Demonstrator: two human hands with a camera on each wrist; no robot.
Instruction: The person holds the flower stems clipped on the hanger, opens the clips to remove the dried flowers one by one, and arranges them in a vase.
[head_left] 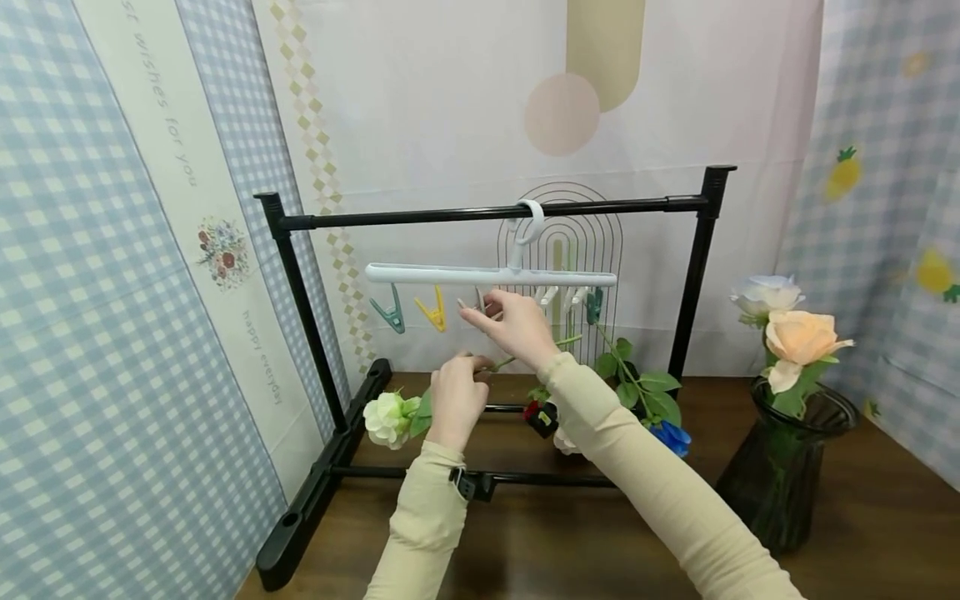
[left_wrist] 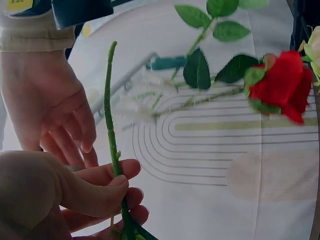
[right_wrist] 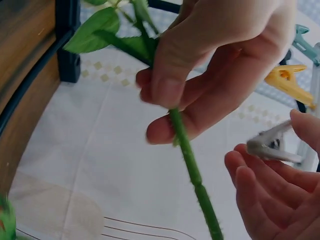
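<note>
White-flower stem (head_left: 487,364) sits just left of the frame's centre in the head view, pinched between the left hand's (head_left: 455,400) thumb and fingers, with the pale bloom (head_left: 387,419) drooping out toward the lower left and the bare end pointing up toward the clip hanger (head_left: 491,274). The right hand (head_left: 510,323) is up under that hanger, fingers pinching a pale grey clip (right_wrist: 270,145); the right wrist view shows it squeezed between thumb and fingertips, right beside the stem end.

So I'd call this the lining-up step: clip held, stem brought close, nothing clamped yet. Next move, I reckon, calls for keeping the clip squeezed apart, sliding the stem tip between its jaws, then letting go gently so it bites.

Hard to see stuff: whether the clip's mouth is really spread, since it's blurry in the wrist view and tiny from the head. The other hanging flowers, a red rose (left_wrist: 280,85) and a blue one (head_left: 671,437), are partly blocked by the right forearm, so I can't tell which clips carry them. The vase (head_left: 780,467) with peach and white roses stands on the surface at the right.
</note>
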